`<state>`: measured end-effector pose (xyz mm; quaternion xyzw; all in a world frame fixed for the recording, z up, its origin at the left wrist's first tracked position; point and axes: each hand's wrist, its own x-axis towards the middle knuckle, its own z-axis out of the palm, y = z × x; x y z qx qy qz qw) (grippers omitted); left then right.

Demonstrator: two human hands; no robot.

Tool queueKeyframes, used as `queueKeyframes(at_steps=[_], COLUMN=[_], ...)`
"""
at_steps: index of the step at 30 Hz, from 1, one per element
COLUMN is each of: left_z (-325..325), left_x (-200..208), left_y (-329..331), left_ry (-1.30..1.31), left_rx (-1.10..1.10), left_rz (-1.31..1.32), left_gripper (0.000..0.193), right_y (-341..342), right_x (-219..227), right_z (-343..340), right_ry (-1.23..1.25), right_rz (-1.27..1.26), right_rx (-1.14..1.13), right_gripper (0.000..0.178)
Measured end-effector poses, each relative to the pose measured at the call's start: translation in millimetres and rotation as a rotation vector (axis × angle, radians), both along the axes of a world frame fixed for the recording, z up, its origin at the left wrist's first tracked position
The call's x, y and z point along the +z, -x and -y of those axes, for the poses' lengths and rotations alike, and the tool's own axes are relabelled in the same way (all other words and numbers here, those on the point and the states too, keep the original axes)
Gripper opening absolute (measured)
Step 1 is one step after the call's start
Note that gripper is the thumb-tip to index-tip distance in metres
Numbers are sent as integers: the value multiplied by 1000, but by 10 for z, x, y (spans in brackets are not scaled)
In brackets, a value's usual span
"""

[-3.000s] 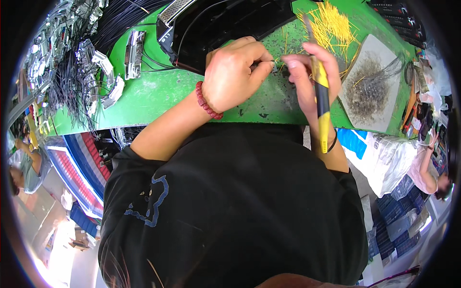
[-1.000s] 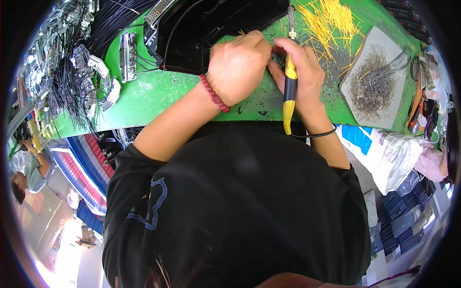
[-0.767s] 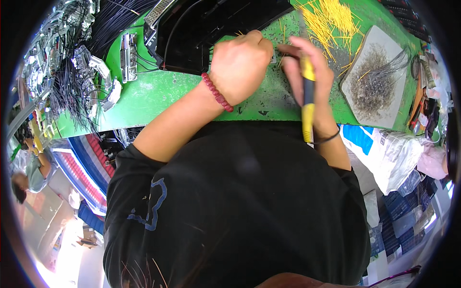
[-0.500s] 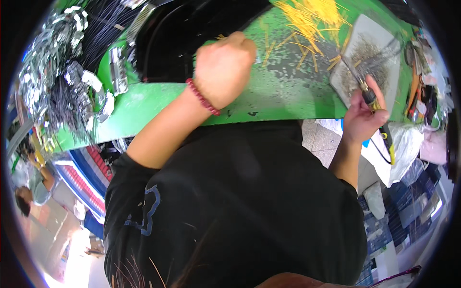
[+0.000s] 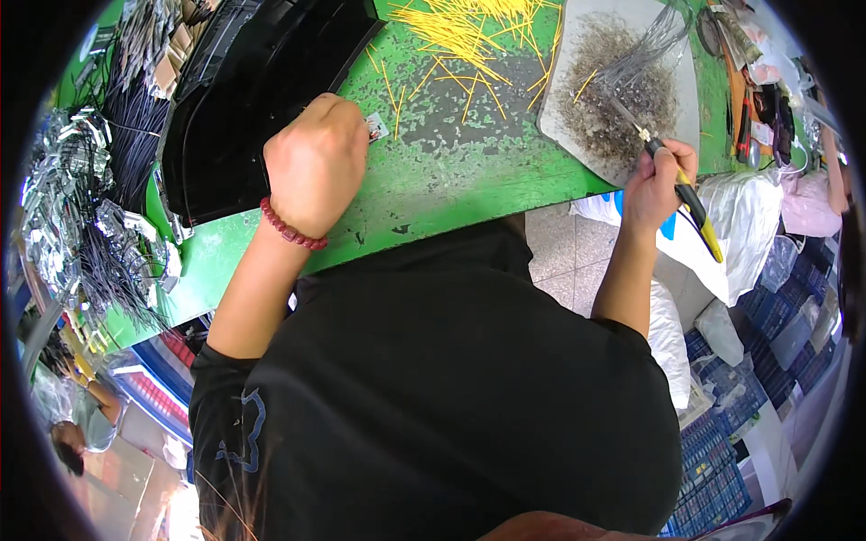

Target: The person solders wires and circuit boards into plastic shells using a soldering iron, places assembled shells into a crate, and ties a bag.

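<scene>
Right hand (image 5: 654, 185) grips a yellow-handled tool (image 5: 690, 203) at the grey tray's (image 5: 577, 135) edge; left hand (image 5: 316, 162) fisted on the green table (image 5: 451, 171).

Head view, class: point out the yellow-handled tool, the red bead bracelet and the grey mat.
yellow-handled tool (image 5: 693, 206), head view, on its handle beside the right hand.
red bead bracelet (image 5: 290, 233), head view, on the beads at the left wrist.
grey mat (image 5: 603, 137), head view, on its speckled middle.

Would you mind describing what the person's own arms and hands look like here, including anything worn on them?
Both forearms are bare; short black sleeves end above the elbows. The left hand has a bracelet of dark red beads around its wrist. The right hand wears no glove, and no ring or watch shows on it. The black shirt bears a thin blue outline drawing near the left shoulder.
</scene>
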<state>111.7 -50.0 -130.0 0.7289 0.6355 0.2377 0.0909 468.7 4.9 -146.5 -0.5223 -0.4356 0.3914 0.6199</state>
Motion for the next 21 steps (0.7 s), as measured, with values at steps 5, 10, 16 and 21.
queueKeyframes(at_steps=[5,10,16,21], left_z=[2,6,12,15], left_x=[21,12,17,4], left_y=[-5,-12,-6,5], left_ry=[30,26,29,41], left_rx=[18,15,17,12], left_rz=[-5,-6,-1,11], left_gripper=[9,9,9,8], right_y=[79,76,69,52], right_x=[-44,-67,-87,-106], right_z=[-71,-74,-75,-78], right_ry=[9,10,-12,-8], right_rz=[40,57,33,59], right_rx=[-41,-35,-27,-28], right_gripper=[8,7,8,9])
